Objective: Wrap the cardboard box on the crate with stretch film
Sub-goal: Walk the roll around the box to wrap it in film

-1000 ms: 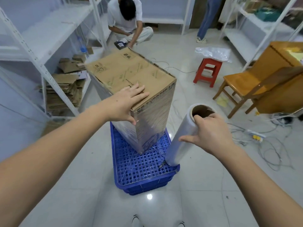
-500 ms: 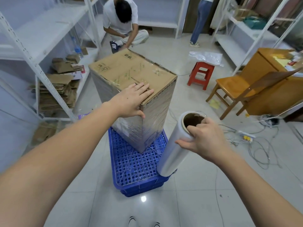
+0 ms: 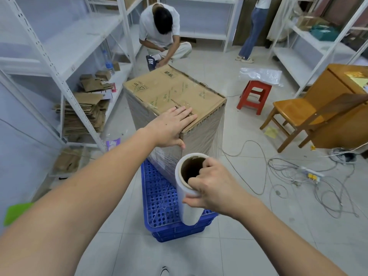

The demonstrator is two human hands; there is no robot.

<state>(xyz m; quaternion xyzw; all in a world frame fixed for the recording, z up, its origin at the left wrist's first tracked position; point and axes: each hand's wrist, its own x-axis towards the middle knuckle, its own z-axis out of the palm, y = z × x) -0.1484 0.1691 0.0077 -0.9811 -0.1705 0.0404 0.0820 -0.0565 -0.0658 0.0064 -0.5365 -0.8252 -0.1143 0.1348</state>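
The cardboard box stands upright on a blue perforated plastic crate on the tiled floor, in the middle of the view. Its long axis is vertical, and one vertical edge of it turns toward the camera. Clear stretch film already covers its side faces from top to bottom; the top face is bare cardboard. On the top there is green and dark printing, with a triangle mark near the far-left corner. Most of the writing is too small to read; along the right side, under the film, big dark letters look like "EXPRESS", partly hidden.

The left hand lies flat on the near corner of the box top, fingers straight and spread toward 1 o'clock, the thumb down over the edge. It presses and does not grip anything.

The right hand is closed on the stretch film roll; some fingertips hook into the open brown core at its top and the thumb goes around the outside. The roll stands almost upright, just beside the near corner of the box at 6 o'clock from it, its lower end over the crate. A sheet of film runs from the roll up to the right edge of the box.

At 3 o'clock from the box stands a red plastic stool, and farther right a wooden chair.
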